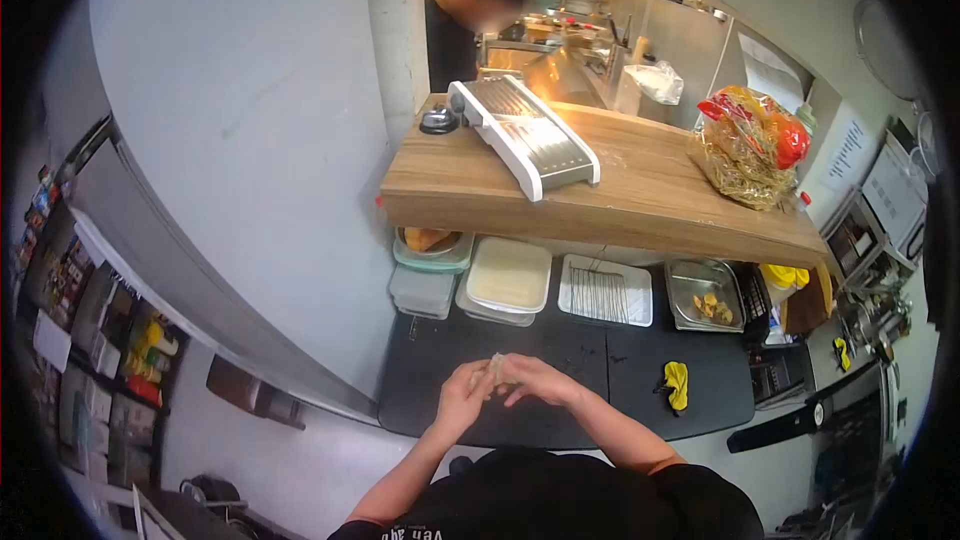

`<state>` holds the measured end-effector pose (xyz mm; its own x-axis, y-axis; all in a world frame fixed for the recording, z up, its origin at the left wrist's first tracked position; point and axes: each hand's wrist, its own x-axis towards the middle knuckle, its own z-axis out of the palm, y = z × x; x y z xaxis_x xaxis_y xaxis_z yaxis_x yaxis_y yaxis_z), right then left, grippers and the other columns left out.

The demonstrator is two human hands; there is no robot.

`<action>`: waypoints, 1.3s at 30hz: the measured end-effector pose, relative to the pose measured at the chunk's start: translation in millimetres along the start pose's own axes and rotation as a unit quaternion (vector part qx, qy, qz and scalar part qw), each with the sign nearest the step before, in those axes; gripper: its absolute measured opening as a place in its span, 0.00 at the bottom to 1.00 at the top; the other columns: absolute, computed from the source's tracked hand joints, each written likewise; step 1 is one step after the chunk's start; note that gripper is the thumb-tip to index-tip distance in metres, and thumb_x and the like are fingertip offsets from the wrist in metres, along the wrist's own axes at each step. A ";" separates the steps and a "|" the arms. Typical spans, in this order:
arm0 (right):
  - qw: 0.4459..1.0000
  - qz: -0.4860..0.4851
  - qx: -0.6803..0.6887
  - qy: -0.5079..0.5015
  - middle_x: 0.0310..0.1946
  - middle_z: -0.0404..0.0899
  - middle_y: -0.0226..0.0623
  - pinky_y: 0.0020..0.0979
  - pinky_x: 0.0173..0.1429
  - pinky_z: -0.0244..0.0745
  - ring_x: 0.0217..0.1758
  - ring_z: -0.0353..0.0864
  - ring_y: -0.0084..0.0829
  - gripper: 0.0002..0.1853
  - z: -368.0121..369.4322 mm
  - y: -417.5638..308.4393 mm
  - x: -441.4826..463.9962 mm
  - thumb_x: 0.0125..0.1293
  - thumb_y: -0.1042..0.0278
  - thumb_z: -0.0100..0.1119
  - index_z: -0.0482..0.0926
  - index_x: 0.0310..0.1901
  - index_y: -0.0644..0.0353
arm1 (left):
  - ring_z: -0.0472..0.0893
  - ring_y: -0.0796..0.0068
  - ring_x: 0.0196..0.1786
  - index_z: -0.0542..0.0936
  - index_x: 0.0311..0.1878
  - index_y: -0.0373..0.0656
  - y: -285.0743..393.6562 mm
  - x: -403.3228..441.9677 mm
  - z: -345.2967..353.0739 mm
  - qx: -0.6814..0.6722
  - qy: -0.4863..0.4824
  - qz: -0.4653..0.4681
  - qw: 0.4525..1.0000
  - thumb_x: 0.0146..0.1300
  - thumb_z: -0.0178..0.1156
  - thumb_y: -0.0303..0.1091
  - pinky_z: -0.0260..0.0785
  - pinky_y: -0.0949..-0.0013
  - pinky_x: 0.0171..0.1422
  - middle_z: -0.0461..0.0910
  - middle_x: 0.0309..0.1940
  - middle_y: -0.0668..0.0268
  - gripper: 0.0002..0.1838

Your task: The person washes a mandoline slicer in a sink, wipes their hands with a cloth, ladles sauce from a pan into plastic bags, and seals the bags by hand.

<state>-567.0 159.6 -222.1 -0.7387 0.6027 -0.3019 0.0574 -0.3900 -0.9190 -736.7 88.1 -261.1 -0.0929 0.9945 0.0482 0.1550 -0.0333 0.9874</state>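
Observation:
Both of my hands meet above the left part of the black counter (640,380). My left hand (465,398) has its fingers closed around a small, pale, see-through item (496,364) that I cannot make out clearly. Touching the same item from the right is my right hand (535,378), its thumb and forefinger pinched at it and the other fingers loosely bent. Beyond my hands, stacked white trays (508,275) stand under the wooden shelf, beside a white tray with thin dark sticks (605,290).
A white-framed slicer (525,135), a bell (438,120) and a bag of noodles (750,145) rest on the wooden shelf (640,160). Below are a metal pan (705,295) and a yellow-black cloth item (676,386). Another person (455,35) stands beyond the opening.

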 end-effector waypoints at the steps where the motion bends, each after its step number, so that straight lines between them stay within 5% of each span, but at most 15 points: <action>1: 1.000 -0.004 0.001 0.010 0.42 0.73 0.36 0.31 0.43 0.79 0.40 0.77 0.27 0.19 2.4 1.3 3.6 0.72 0.53 0.47 0.75 0.49 0.63 | 0.79 0.77 0.39 0.75 0.52 0.36 5.0 7.6 -5.7 -0.012 -0.021 -0.048 0.999 0.69 0.54 0.38 0.71 0.72 0.46 0.80 0.38 0.62 0.16; 3: 0.948 -0.183 -0.218 0.141 0.39 0.71 0.34 0.26 0.40 0.78 0.35 0.76 0.23 0.16 4.3 12.2 8.2 0.70 0.60 0.53 0.75 0.49 0.65 | 0.78 0.78 0.37 0.76 0.49 0.36 2.1 20.5 -9.3 0.028 -0.020 -0.001 0.999 0.69 0.54 0.38 0.71 0.72 0.44 0.80 0.35 0.64 0.15; 8: 0.942 -0.139 -0.171 0.254 0.35 0.73 0.33 0.24 0.39 0.73 0.34 0.75 0.20 0.13 -1.5 15.8 6.0 0.68 0.68 0.56 0.75 0.48 0.68 | 0.77 0.81 0.34 0.76 0.41 0.36 -8.4 44.4 -2.7 0.015 -0.053 0.017 0.998 0.69 0.55 0.39 0.70 0.72 0.40 0.79 0.29 0.66 0.13; 11: 0.936 -0.147 -0.153 0.281 0.31 0.75 0.30 0.23 0.38 0.72 0.33 0.73 0.17 0.12 -10.9 18.2 6.1 0.69 0.66 0.55 0.77 0.45 0.67 | 0.81 0.72 0.34 0.76 0.41 0.37 -9.1 53.0 3.0 0.024 -0.068 0.017 0.997 0.66 0.57 0.40 0.72 0.68 0.40 0.81 0.30 0.56 0.14; 14: 0.933 -0.165 -0.123 0.295 0.28 0.77 0.28 0.22 0.37 0.70 0.32 0.72 0.15 0.12 -33.3 25.7 12.7 0.70 0.64 0.53 0.77 0.43 0.65 | 0.81 0.72 0.35 0.76 0.42 0.37 21.1 51.4 4.2 -0.013 -0.147 -0.135 0.980 0.66 0.58 0.38 0.71 0.70 0.41 0.81 0.31 0.59 0.12; 16: 0.936 -0.176 -0.141 0.270 0.28 0.76 0.27 0.21 0.33 0.70 0.29 0.72 0.15 0.12 -43.8 28.3 14.5 0.71 0.62 0.51 0.77 0.42 0.64 | 0.80 0.74 0.36 0.76 0.43 0.37 1.3 55.6 9.8 0.061 -0.093 0.028 0.993 0.65 0.58 0.34 0.71 0.72 0.43 0.81 0.32 0.63 0.10; 21: 0.947 -0.132 -0.102 0.274 0.27 0.76 0.27 0.21 0.28 0.69 0.27 0.72 0.17 0.12 -51.7 4.1 -5.6 0.71 0.63 0.50 0.76 0.45 0.63 | 0.78 0.75 0.45 0.71 0.54 0.37 0.7 67.9 13.1 -0.135 -0.056 -0.046 0.988 0.63 0.59 0.27 0.71 0.71 0.50 0.78 0.45 0.59 0.17; 25: 0.920 -0.181 -0.125 0.323 0.34 0.77 0.29 0.21 0.30 0.72 0.27 0.73 0.18 0.10 -77.6 16.3 -8.6 0.71 0.65 0.50 0.75 0.48 0.58 | 0.78 0.63 0.49 0.62 0.62 0.37 64.0 70.9 21.9 0.032 -0.048 0.118 0.991 0.66 0.56 0.31 0.71 0.65 0.55 0.74 0.51 0.51 0.23; 26: 0.878 -0.240 -0.254 0.328 0.42 0.76 0.43 0.32 0.38 0.77 0.34 0.80 0.33 0.14 -85.8 22.4 -7.6 0.67 0.70 0.53 0.73 0.53 0.59 | 0.79 0.58 0.51 0.60 0.64 0.37 83.8 70.7 26.1 0.031 -0.073 0.183 0.980 0.68 0.55 0.37 0.71 0.62 0.57 0.73 0.53 0.49 0.26; 27: 0.859 -0.231 -0.339 0.306 0.46 0.74 0.45 0.34 0.44 0.74 0.40 0.77 0.37 0.16 -89.8 26.2 -7.5 0.65 0.69 0.54 0.72 0.55 0.57 | 0.79 0.58 0.51 0.60 0.64 0.37 117.3 68.2 30.7 0.030 -0.070 0.184 0.980 0.68 0.55 0.37 0.71 0.62 0.57 0.73 0.53 0.49 0.26; 28: 0.848 -0.186 -0.421 0.262 0.50 0.71 0.47 0.36 0.50 0.71 0.45 0.74 0.42 0.19 -93.1 33.1 -6.3 0.64 0.68 0.56 0.71 0.57 0.55 | 0.79 0.55 0.51 0.58 0.65 0.37 159.8 61.5 35.1 -0.166 -0.212 0.089 0.959 0.69 0.49 0.48 0.71 0.60 0.57 0.72 0.53 0.47 0.30; 31: 0.832 -0.019 -0.540 0.123 0.62 0.64 0.53 0.44 0.66 0.64 0.62 0.66 0.55 0.27 -96.6 36.8 -15.4 0.59 0.65 0.60 0.69 0.62 0.50 | 0.79 0.49 0.51 0.55 0.66 0.36 241.5 35.5 51.4 -0.508 -0.549 -0.086 0.658 0.60 0.28 0.76 0.71 0.54 0.58 0.72 0.54 0.44 0.49; 33: 0.856 -0.203 -0.463 0.108 0.61 0.66 0.53 0.41 0.67 0.64 0.62 0.68 0.53 0.29 -112.1 39.3 -19.4 0.62 0.56 0.59 0.67 0.63 0.54 | 0.79 0.51 0.53 0.53 0.67 0.33 276.4 21.5 64.1 -0.466 -0.667 -0.133 0.566 0.53 0.25 0.82 0.69 0.53 0.59 0.72 0.54 0.44 0.58; 36: 0.850 -0.165 -0.498 0.049 0.53 0.74 0.52 0.40 0.63 0.67 0.58 0.73 0.48 0.25 -129.2 -28.9 -51.4 0.65 0.57 0.57 0.70 0.61 0.60 | 0.70 0.69 0.61 0.52 0.69 0.40 284.8 6.9 104.3 -0.466 -0.751 -0.132 0.449 0.52 0.22 0.81 0.60 0.64 0.65 0.69 0.60 0.58 0.56; 39: 0.863 -0.250 -0.417 0.135 0.45 0.81 0.44 0.33 0.54 0.74 0.50 0.80 0.34 0.16 -157.8 -100.1 -84.9 0.66 0.61 0.57 0.79 0.50 0.63 | 0.66 0.70 0.63 0.59 0.65 0.38 310.9 -1.0 130.3 -0.530 -0.726 -0.189 0.395 0.44 0.22 0.86 0.53 0.63 0.68 0.68 0.59 0.58 0.62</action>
<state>-404.1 257.4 -144.5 -0.6334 0.7354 0.2409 0.3238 0.5346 -0.7806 -560.3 89.7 26.1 0.8693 -0.0686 0.4896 -0.1708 0.8876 0.4277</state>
